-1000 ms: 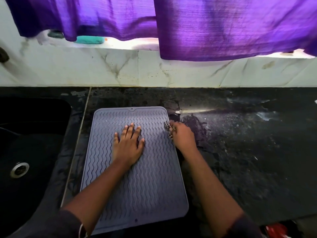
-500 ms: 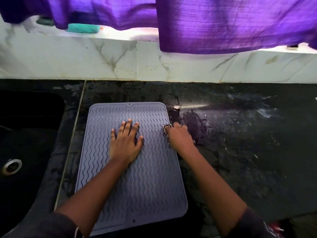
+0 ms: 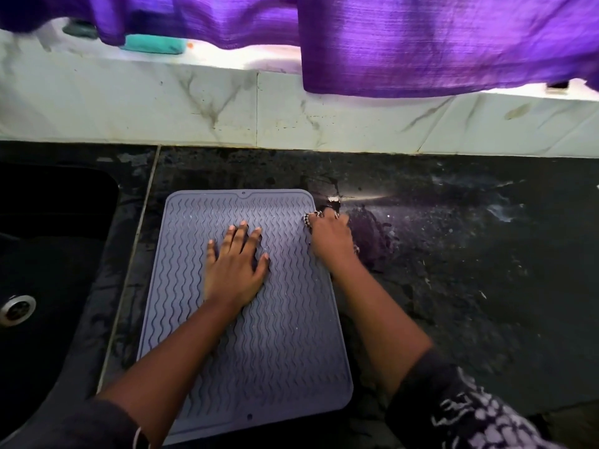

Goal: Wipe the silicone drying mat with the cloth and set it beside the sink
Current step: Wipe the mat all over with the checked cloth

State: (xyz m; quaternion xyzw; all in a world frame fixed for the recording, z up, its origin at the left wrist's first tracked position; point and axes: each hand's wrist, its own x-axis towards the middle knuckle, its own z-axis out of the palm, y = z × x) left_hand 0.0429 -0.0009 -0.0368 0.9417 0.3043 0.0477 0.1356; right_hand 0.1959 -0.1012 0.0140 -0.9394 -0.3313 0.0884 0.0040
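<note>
A grey silicone drying mat (image 3: 278,345) with wavy ridges lies flat on the black counter, just right of the sink (image 3: 48,254). My left hand (image 3: 235,267) rests palm down on the mat's upper middle, fingers spread. My right hand (image 3: 332,239) sits at the mat's upper right edge, closed around a small black-and-white checked cloth (image 3: 309,218), of which only a bit shows at the fingertips.
The black sink has a metal drain (image 3: 16,309) at far left. A white marble backsplash (image 3: 291,121) runs along the back. Purple curtains (image 3: 437,43) hang above, with a teal object (image 3: 152,45) on the sill. The dark counter (image 3: 470,254) stretches right, streaked and wet.
My right hand with the cloth has slid up along the mat's right edge toward the far corner. My left hand stays flat on the mat.
</note>
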